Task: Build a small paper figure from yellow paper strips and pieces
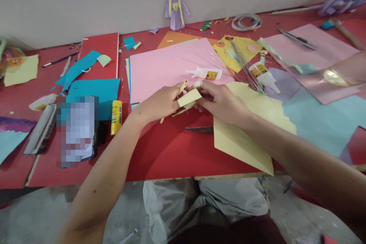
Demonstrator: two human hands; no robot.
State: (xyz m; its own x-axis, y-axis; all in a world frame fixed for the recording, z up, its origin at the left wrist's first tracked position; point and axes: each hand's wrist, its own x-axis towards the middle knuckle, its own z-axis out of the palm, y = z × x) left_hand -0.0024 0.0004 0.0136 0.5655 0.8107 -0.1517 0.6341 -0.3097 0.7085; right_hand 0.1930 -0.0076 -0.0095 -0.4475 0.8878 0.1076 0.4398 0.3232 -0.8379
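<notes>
Both my hands meet over the red table [168,148] and pinch a small pale yellow paper piece [189,97] between them. My left hand [160,103] is closed on its left side, with a thin yellow strip sticking up from the fingers. My right hand [220,101] is closed on the right side, and its index finger wears a white wrap. A thin stick [180,112] shows just under the paper. A large pale yellow sheet [246,129] lies under my right forearm. A pink sheet [171,65] lies just behind my hands.
Scissors [200,129] lie on the table near the yellow sheet. Two white glue bottles [204,73] [263,76] lie behind my hands, and a yellow glue tube [116,116] stands to the left. A purple paper doll [175,7] leans on the wall. Coloured sheets and scraps cover the table.
</notes>
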